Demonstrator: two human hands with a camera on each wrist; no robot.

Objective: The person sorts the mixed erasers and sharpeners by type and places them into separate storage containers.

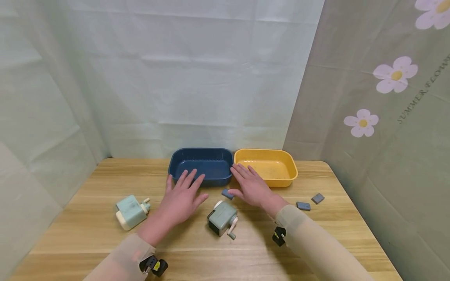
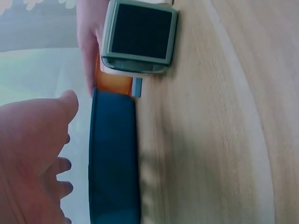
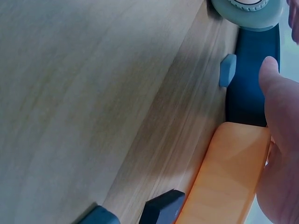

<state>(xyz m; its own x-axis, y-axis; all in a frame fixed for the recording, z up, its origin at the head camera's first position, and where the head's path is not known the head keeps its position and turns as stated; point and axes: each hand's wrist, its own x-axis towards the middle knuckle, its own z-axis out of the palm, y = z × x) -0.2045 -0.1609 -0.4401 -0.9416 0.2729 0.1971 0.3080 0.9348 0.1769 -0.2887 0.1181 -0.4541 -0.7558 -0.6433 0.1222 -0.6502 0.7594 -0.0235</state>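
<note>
My left hand (image 1: pixel 180 201), fingers spread and holding nothing, reaches to the front rim of the blue basin (image 1: pixel 201 182). My right hand (image 1: pixel 251 186) is also spread out, its fingertips by the left end of the yellow basin (image 1: pixel 281 182) where the two basins meet. Below and between the hands stands a grey-green pencil sharpener (image 1: pixel 222 217) with a white crank; its dark front panel faces the left wrist view. A second pencil sharpener (image 1: pixel 131 212), pale green and cream, lies left of my left hand. Close to my right thumb is a small blue block (image 1: pixel 227 194).
Two more small blocks, one blue (image 1: pixel 303 206) and one dark grey (image 1: pixel 318 198), lie on the wooden table (image 1: pixel 246 257) at the right. Behind the basins hangs a pale curtain (image 1: pixel 197 86), and a flowered cloth (image 1: pixel 386 164) borders the right side.
</note>
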